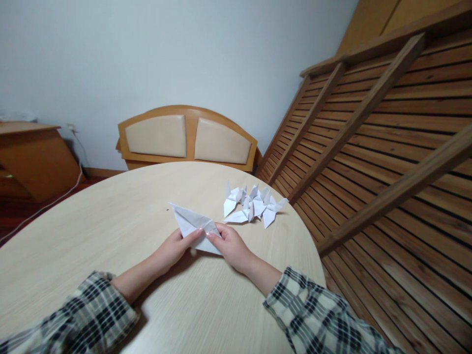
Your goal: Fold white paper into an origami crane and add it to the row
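Between my hands is a folded sheet of white paper [190,220], creased into a pointed shape with its long tip toward the far left. My left hand [177,248] grips its near left edge, the thumb lying on top. On the right side, my right hand [231,245] pinches the paper with its thumb close to the left thumb. The fingers beneath the paper are mostly hidden. Several folded white paper cranes [254,202] sit in a cluster on the table, beyond my right hand and to its right.
The round pale wooden table [121,216] fills the foreground. Behind it stands a headboard [191,128] with two cream panels. A slatted wooden frame [368,147] leans along the right side. At the left are a wooden desk [29,157] and a white cable [75,184].
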Tool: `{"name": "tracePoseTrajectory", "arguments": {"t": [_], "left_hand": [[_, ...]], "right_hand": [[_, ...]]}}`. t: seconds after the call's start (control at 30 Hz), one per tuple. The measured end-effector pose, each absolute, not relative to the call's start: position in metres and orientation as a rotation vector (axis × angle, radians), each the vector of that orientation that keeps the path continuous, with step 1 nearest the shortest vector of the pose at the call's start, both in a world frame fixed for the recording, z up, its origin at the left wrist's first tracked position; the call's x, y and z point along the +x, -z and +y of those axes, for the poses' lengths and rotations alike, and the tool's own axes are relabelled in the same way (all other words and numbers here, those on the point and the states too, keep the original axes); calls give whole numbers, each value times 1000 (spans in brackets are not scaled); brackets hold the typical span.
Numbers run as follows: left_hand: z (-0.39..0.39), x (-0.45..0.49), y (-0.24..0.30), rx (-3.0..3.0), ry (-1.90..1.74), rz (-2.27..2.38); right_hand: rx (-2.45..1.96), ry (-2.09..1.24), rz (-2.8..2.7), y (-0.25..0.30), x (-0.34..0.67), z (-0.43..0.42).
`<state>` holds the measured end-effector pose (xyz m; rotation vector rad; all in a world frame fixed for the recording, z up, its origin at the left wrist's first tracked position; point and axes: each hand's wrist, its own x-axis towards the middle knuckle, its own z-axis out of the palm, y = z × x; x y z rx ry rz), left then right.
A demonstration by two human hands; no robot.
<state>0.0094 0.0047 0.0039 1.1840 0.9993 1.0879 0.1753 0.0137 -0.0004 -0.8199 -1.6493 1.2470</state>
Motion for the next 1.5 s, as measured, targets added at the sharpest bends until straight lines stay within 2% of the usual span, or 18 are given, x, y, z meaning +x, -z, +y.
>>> {"name": "tracePoseTrajectory", "arguments": {"t": [0.27,0.4,0.8,1.37,1.5], "left_hand": [[5,8,-1,975,-1102,996],[5,7,-2,973,-1106,982],[9,9,-1,930,-1231,991],[12,9,-1,883,-1263,1030],[13,10,-1,840,-1300,1036]], "right_hand": [[-873,-1494,-1612,4,178,12],[-894,-1505,-1626,2,178,12],[-1054,-988,-1725,-2,182,20],[-1209,-812,-1705,0,184,22],[-1119,-508,-1846,-4,188,19]]}}
